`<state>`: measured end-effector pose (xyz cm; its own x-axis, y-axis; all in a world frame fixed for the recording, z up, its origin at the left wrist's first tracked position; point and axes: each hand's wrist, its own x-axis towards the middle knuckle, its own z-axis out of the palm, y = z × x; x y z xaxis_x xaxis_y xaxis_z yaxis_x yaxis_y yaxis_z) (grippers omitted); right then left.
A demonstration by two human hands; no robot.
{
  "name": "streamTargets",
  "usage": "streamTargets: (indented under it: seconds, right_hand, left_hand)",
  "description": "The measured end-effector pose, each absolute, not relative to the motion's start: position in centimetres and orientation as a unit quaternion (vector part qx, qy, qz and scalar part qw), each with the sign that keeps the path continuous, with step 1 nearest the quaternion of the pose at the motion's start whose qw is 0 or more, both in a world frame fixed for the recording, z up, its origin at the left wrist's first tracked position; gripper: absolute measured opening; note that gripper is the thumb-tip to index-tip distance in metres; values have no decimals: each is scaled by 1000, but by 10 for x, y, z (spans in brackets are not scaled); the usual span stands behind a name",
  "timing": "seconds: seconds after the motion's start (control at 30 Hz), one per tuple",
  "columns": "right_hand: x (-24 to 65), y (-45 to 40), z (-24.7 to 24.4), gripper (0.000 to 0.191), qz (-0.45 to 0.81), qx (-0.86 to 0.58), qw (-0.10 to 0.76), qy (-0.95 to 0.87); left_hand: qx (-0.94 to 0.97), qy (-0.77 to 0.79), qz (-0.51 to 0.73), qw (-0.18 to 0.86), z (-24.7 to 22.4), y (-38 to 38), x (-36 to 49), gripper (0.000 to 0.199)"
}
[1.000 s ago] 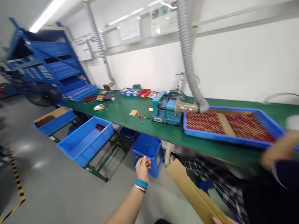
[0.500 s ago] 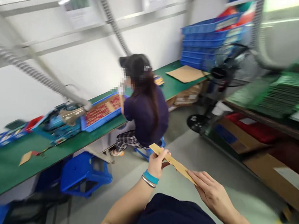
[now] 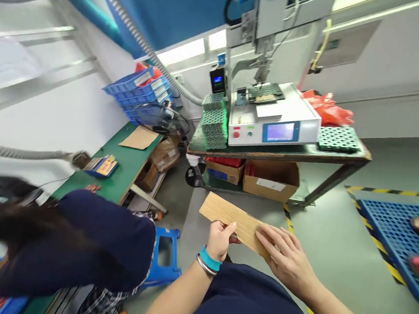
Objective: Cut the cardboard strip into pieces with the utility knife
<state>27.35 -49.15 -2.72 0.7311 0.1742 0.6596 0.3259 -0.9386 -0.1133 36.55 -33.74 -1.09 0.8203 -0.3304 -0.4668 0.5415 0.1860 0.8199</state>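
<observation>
A flat strip of brown cardboard (image 3: pixel 231 217) lies slantwise in front of my body, held between both hands above the floor. My left hand (image 3: pixel 220 240), with a teal band and a silver bangle at the wrist, pinches its lower edge near the middle, thumb on top. At the strip's right end, my right hand (image 3: pixel 286 252) grips it with fingers laid over the face; its thumb is hidden beneath.
A co-worker (image 3: pixel 90 244) sits close on the left beside the green bench (image 3: pixel 122 155). Ahead stands a table with a white machine (image 3: pixel 276 118). Boxes (image 3: pixel 271 179) sit below it. A blue pallet (image 3: pixel 388 229) lies right, inside striped floor tape.
My view has swung right, bringing the machine table to the front and the co-worker to the near left. The cardboard strip has tilted so its broad face shows; both hands still hold it.
</observation>
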Motion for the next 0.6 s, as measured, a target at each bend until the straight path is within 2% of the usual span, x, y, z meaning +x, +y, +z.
streamTargets:
  seconds: [0.17, 0.33, 0.47, 0.6]
  right_hand:
    - [304, -524, -37, 31, -346, -925, 113, -111]
    - [357, -570, -35, 30, -357, -927, 77, -82]
    - [393, -602, -20, 31, -359, -927, 51, -94]
    - [416, -624, -8, 29, -360, -923, 87, -102]
  left_hand:
    - [610, 85, -362, 700, -31, -389, 425, 49]
    - [620, 115, -389, 672, -35, -432, 501, 54]
    - [608, 16, -450, 654, -28, -461, 543, 58]
    - [613, 42, -399, 681, -26, -495, 574, 49]
